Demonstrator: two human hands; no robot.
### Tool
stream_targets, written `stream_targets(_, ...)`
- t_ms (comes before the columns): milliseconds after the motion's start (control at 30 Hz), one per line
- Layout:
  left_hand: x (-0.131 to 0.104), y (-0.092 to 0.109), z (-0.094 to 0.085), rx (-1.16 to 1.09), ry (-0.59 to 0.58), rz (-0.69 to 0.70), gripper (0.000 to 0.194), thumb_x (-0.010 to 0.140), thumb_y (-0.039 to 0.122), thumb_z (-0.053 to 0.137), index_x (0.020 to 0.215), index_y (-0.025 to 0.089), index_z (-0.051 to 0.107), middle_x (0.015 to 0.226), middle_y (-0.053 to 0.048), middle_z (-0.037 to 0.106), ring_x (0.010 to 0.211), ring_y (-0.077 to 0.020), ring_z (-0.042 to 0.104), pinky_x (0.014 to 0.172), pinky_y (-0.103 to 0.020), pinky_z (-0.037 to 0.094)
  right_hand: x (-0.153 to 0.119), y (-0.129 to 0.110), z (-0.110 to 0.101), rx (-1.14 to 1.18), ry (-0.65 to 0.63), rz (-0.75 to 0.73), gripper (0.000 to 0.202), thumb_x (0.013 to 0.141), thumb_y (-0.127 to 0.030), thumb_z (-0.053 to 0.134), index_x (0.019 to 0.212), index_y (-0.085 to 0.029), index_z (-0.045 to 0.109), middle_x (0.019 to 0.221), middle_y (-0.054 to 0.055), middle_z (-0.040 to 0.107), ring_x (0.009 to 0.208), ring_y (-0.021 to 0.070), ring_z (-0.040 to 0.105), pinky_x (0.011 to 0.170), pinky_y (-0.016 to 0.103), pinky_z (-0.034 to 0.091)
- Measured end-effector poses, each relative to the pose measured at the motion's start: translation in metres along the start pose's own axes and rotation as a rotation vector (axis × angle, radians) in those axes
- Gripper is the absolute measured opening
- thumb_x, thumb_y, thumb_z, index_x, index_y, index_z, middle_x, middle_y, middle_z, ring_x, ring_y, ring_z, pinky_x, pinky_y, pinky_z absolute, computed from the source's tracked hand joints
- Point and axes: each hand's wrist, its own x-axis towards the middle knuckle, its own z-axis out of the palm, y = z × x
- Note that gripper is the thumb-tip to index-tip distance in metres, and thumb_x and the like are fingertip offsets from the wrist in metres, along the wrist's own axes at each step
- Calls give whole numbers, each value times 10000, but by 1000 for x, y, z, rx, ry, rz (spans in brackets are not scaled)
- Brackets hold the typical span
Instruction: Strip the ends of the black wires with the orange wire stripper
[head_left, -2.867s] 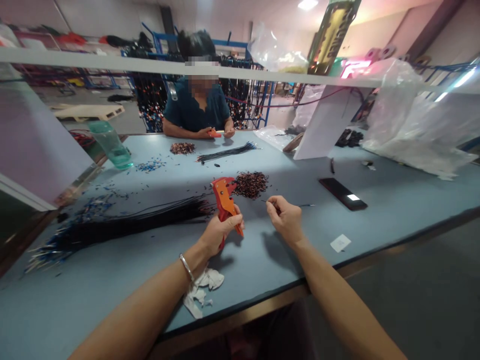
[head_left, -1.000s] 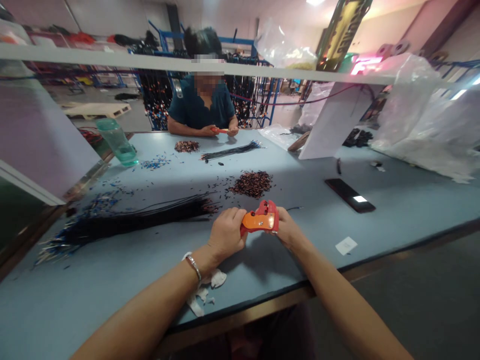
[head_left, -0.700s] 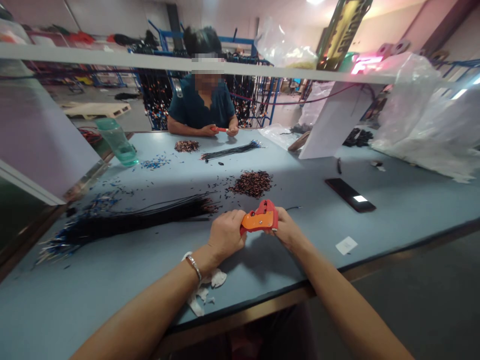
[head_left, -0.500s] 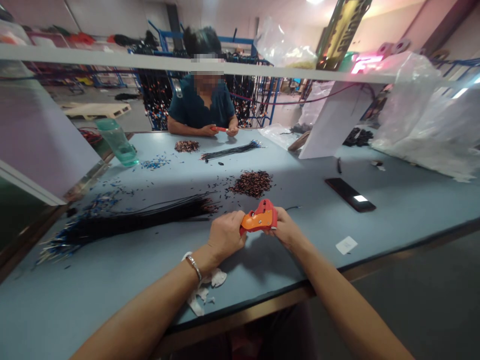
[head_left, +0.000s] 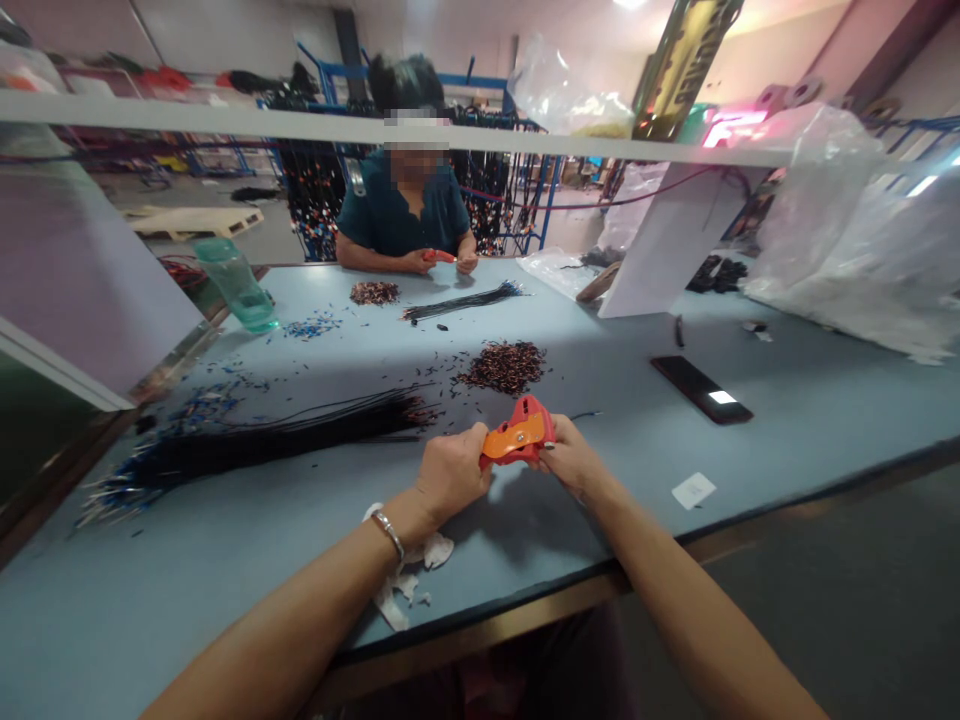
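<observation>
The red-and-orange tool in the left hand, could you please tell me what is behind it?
Beyond the tool, a pile of dark clippings lies on the table. The tool hides part of the right hand, so anything pinched there cannot be seen.

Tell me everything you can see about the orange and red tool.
The tool has a red body, an orange side piece and a small round pivot, all hard-looking, perhaps painted metal or plastic. It's held sideways above the table, handles mostly hidden in the left hand. The right hand is at its head, partly behind it.
</observation>
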Motion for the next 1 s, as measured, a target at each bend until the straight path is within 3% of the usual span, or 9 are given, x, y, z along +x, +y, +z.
stream_targets(167,1,1,0,11,-1,-41,68,758,237,511,819,207,507,663,-39,621,586,-191,582,535,-272,327,1,0,-1,-35,-1,-11,149,648,-252,591,552,-187,497,435,-60,451,396,56,318,416,213,222)
stream_targets(300,3,-2,-3,-154,127,-158,73,774,266,529,819,214,502,666,-9,587,587,-177,560,568,-273,347,2,-5,-4,-76,51,-35,200,732,-370,593,683,-180,553,479,-67,431,440,65,320,439,212,239)
stream_targets(433,8,-7,-7,-518,319,-303,135,753,305,599,764,207,507,645,26,530,605,-141,510,636,-264,386,5,-6,-10,-243,216,-27,178,759,-355,570,732,-179,582,510,-64,415,483,79,346,460,211,265)
stream_targets(600,15,-9,-10,-1213,401,-496,201,665,269,694,771,188,543,635,25,564,599,-128,533,629,-255,434,9,2,-16,-395,238,-28,159,758,-296,519,808,-188,625,590,-28,551,539,110,452,534,230,366)
stream_targets(700,17,-10,-12,-1544,296,-555,242,645,250,709,814,177,553,637,30,563,613,-129,564,659,-272,469,10,6,-19,-465,232,-73,179,761,-292,516,861,-192,627,640,-14,618,573,124,514,600,251,410)
stream_targets(833,16,-12,-17,-1911,-39,-609,187,717,296,639,821,153,581,659,9,549,634,-139,578,728,-334,499,9,7,-23,-477,200,-97,244,776,-284,514,985,-196,605,687,-9,666,603,134,566,684,274,444)
stream_targets(1000,13,-12,-22,-2010,-296,-601,302,765,381,558,898,121,635,737,-59,593,649,-167,584,733,-382,498,9,7,-26,-565,212,-107,141,795,-295,510,827,-203,612,648,-1,647,570,134,542,621,257,425)
